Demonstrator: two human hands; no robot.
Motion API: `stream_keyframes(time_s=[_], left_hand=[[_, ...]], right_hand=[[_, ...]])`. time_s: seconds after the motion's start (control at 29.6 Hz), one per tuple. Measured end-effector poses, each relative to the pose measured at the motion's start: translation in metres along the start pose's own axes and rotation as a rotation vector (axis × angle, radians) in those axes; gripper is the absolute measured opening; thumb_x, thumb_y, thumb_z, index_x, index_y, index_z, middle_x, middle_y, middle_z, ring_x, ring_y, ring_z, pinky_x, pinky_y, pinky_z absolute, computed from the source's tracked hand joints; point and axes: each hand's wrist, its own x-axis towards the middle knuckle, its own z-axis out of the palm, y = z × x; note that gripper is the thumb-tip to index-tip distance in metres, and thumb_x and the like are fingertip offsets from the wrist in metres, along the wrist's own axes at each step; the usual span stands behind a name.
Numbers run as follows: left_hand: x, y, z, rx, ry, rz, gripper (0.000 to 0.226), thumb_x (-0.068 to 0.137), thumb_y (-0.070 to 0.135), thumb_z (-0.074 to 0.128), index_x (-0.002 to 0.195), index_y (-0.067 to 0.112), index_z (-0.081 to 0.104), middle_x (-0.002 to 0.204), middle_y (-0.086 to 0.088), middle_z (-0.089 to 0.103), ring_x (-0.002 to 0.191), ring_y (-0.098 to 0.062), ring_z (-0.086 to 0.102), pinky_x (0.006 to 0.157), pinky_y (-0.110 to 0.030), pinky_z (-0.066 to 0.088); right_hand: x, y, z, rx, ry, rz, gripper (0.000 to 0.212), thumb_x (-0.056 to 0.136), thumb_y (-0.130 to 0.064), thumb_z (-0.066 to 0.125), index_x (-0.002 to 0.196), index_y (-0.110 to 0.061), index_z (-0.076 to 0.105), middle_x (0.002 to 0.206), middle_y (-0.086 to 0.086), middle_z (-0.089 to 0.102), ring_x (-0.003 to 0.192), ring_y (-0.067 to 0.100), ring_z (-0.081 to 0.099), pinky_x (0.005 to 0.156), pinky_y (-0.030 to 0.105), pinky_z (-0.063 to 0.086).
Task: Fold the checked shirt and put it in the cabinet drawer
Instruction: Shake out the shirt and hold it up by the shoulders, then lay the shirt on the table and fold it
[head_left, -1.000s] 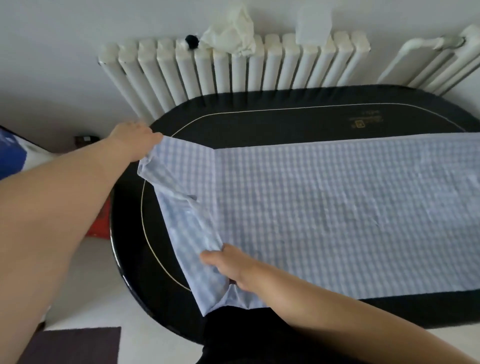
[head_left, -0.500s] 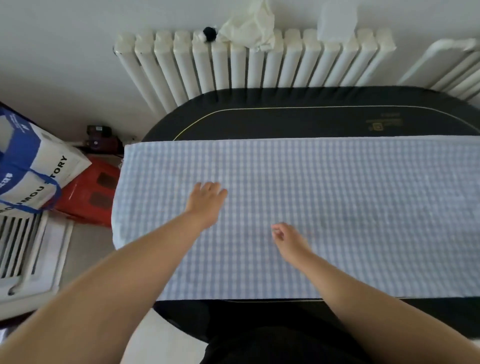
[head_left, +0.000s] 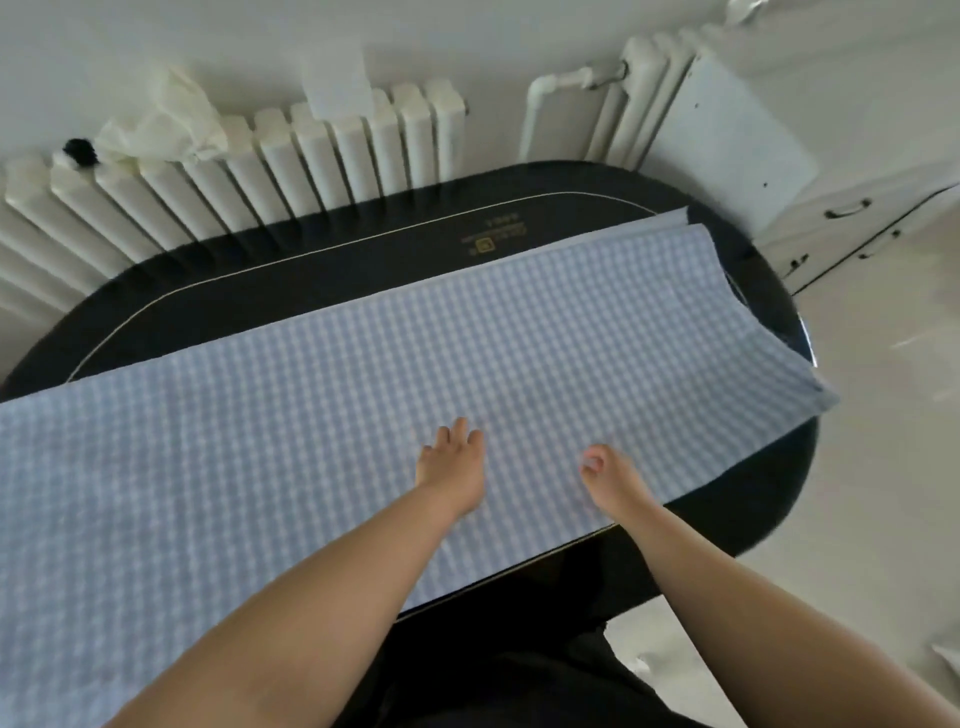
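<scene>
On black table (head_left: 311, 270), checked shirt (head_left: 311, 426) flat, hands above

One checked shirt (head_left: 363, 415); one black oval table (head_left: 311, 270); two hands, left hand (head_left: 451, 467), right hand (head_left: 610, 480); two radiators (head_left: 270, 166) (head_left: 639, 98); one white cabinet (head_left: 852, 223); one pale cloth (head_left: 166, 124) on radiator.

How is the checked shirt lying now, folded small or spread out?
Spread out. The checked shirt lies as one long flat band along the black table, its right end hanging over the edge; no compact fold is made yet.
</scene>
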Motion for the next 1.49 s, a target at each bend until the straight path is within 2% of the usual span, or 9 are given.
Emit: stream_keyframes(time_s=[0.37,0.51,0.61,0.74,0.84,0.98,1.18,1.32,1.49], left_hand=[[0.076,0.239,0.009,-0.130,-0.179,-0.095,0.079,0.088,0.052,0.057,0.146,0.012,0.022,0.160,-0.007,-0.006,0.143,-0.040,0.005,0.109,-0.046,0.035],[0.084,0.258,0.015,-0.059,-0.183,-0.187,0.080,0.085,0.052,0.061,0.143,0.013,0.022,0.159,-0.007,-0.010,0.143,-0.040,0.004,0.104,-0.043,0.041],[0.086,0.265,0.018,-0.035,-0.186,-0.228,0.078,0.086,0.051,0.061,0.143,0.015,0.022,0.159,-0.006,-0.012,0.143,-0.040,0.003,0.100,-0.040,0.043],[0.087,0.273,0.022,0.000,-0.160,-0.258,0.074,0.087,0.046,0.063,0.140,0.013,0.025,0.158,-0.005,-0.012,0.141,-0.039,0.008,0.091,-0.036,0.048],[0.088,0.275,0.024,0.025,-0.142,-0.270,0.075,0.086,0.043,0.065,0.141,0.014,0.024,0.159,-0.004,-0.012,0.140,-0.038,0.010,0.088,-0.035,0.051],[0.085,0.280,0.022,0.045,-0.149,-0.297,0.093,0.088,0.047,0.061,0.151,0.022,-0.002,0.159,-0.001,-0.018,0.143,-0.038,0.007,0.090,-0.034,0.052],[0.080,0.286,0.018,0.044,-0.166,-0.300,0.099,0.090,0.042,0.059,0.149,0.032,-0.020,0.157,0.001,-0.027,0.146,-0.039,0.001,0.081,-0.035,0.053],[0.083,0.287,0.017,0.036,-0.177,-0.304,0.100,0.089,0.041,0.061,0.150,0.032,-0.018,0.158,0.001,-0.026,0.145,-0.039,0.002,0.086,-0.038,0.052],[0.084,0.286,0.020,0.044,-0.155,-0.286,0.097,0.089,0.038,0.063,0.151,0.031,-0.012,0.158,-0.003,-0.023,0.141,-0.036,0.010,0.081,-0.032,0.052]], right_hand=[[0.067,0.148,-0.238,0.180,0.626,0.075,0.053,0.092,-0.036,0.049,0.141,-0.023,0.033,0.151,0.001,0.025,0.138,0.024,0.025,0.112,0.042,0.026],[0.097,0.164,-0.280,0.431,0.303,0.034,0.057,0.079,-0.052,0.056,0.123,-0.016,0.048,0.108,0.003,0.058,0.101,0.026,0.058,0.073,0.033,0.043],[0.103,0.183,-0.287,0.570,0.284,0.006,0.049,0.091,-0.029,0.059,0.133,-0.014,0.039,0.112,-0.001,0.055,0.092,0.016,0.056,0.078,0.031,0.043],[0.111,0.201,-0.283,0.534,0.234,0.025,0.022,0.082,0.004,0.038,0.090,-0.001,0.059,0.076,0.004,0.055,0.072,0.022,0.051,0.066,0.033,0.040],[0.114,0.200,-0.285,0.281,0.160,-0.097,0.017,0.082,0.005,0.041,0.089,0.007,0.056,0.089,0.011,0.054,0.082,0.022,0.049,0.067,0.029,0.035],[0.116,0.182,-0.309,-0.070,0.138,-0.468,0.015,0.086,-0.011,0.062,0.098,-0.004,0.068,0.130,0.004,0.052,0.122,0.024,0.045,0.103,0.034,0.037],[0.103,0.110,-0.348,-0.318,0.000,-0.792,0.025,0.094,-0.035,0.053,0.092,-0.014,0.067,0.114,-0.002,0.046,0.111,0.012,0.038,0.099,0.028,0.033],[0.135,0.133,-0.382,-0.194,-0.011,-0.399,0.044,0.097,-0.038,0.044,0.063,-0.012,0.055,0.075,0.006,0.053,0.073,0.024,0.052,0.072,0.033,0.040],[0.150,0.232,-0.343,0.080,0.104,0.161,0.015,0.090,-0.014,0.045,0.103,-0.011,0.051,0.106,0.020,0.065,0.096,0.036,0.064,0.088,0.046,0.053]])
